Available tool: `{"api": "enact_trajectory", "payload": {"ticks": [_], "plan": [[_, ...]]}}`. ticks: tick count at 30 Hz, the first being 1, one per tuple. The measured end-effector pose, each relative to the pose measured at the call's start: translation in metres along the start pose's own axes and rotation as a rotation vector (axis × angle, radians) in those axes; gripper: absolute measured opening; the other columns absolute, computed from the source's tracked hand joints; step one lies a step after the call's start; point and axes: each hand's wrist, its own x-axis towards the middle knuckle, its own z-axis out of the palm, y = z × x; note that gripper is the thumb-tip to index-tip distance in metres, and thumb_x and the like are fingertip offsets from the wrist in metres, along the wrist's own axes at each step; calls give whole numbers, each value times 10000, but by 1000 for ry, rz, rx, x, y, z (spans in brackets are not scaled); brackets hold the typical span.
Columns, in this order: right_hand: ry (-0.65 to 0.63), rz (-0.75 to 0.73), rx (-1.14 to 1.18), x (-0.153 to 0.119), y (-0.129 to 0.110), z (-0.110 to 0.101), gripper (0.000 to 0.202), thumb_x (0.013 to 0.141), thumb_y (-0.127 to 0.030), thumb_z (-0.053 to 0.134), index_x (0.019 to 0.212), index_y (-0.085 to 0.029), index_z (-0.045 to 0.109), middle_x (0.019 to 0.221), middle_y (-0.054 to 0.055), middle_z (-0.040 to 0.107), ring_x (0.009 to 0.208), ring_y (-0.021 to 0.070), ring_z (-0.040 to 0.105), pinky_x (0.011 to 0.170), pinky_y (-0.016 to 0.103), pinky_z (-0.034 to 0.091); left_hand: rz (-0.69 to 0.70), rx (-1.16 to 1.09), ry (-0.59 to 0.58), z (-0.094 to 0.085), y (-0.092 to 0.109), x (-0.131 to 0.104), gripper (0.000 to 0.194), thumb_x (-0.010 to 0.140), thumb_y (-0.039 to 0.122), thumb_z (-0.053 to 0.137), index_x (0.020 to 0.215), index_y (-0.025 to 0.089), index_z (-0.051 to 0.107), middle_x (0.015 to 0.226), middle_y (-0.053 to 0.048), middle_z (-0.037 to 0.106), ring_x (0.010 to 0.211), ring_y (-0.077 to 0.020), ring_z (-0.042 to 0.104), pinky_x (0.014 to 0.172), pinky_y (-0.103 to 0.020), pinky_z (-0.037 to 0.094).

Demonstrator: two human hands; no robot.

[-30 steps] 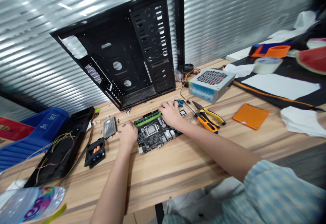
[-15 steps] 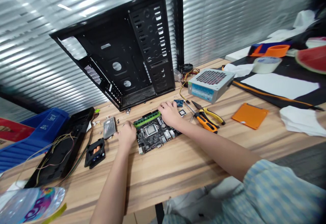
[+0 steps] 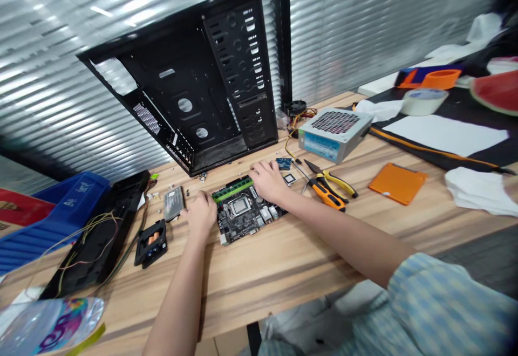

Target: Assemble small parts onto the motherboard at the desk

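Observation:
A dark motherboard (image 3: 242, 214) lies flat on the wooden table (image 3: 259, 275), with a green memory stick (image 3: 233, 190) along its far edge and a silver processor (image 3: 239, 206) in its socket. My left hand (image 3: 202, 213) is closed at the board's left edge, fingers curled by the end of the memory stick. My right hand (image 3: 267, 182) grips the board's far right part near the stick's other end, its fingertips bent down and partly hidden.
Behind the board stands an open black computer case (image 3: 218, 70). A power supply (image 3: 335, 132), pliers (image 3: 340, 182), an orange screwdriver (image 3: 326, 194) and an orange plate (image 3: 396, 183) lie right. Left are a metal drive (image 3: 174, 203), a black cooler bracket (image 3: 151, 242) and a bottle (image 3: 52, 323).

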Motion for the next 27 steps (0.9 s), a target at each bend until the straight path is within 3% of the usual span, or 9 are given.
{"api": "enact_trajectory", "payload": {"ticks": [13, 20, 27], "plan": [[48, 28, -12, -2, 0, 0, 332, 919, -184, 378, 1063, -113, 669, 1243, 160, 560, 1082, 288, 402, 928, 481, 236, 2, -62, 19, 2, -2, 1, 317, 915, 317, 288, 1041, 203, 555, 1090, -165, 681, 1064, -327, 599, 940, -531, 307], [80, 13, -17, -2, 0, 1, 320, 918, -189, 387, 1029, -114, 678, 1231, 153, 570, 1070, 288, 403, 912, 488, 242, 34, -85, 121, -12, -4, -4, 263, 843, 243, 378, 889, 217, 635, 1126, -107, 653, 1045, -304, 587, 899, -495, 328], [113, -14, -27, -3, 1, 1, 286, 904, -206, 431, 974, -111, 691, 1200, 151, 589, 1048, 285, 417, 878, 482, 258, 164, -22, 207, -7, 2, -12, 313, 839, 227, 382, 859, 205, 693, 1049, -100, 677, 994, -281, 597, 839, -454, 310]]}}
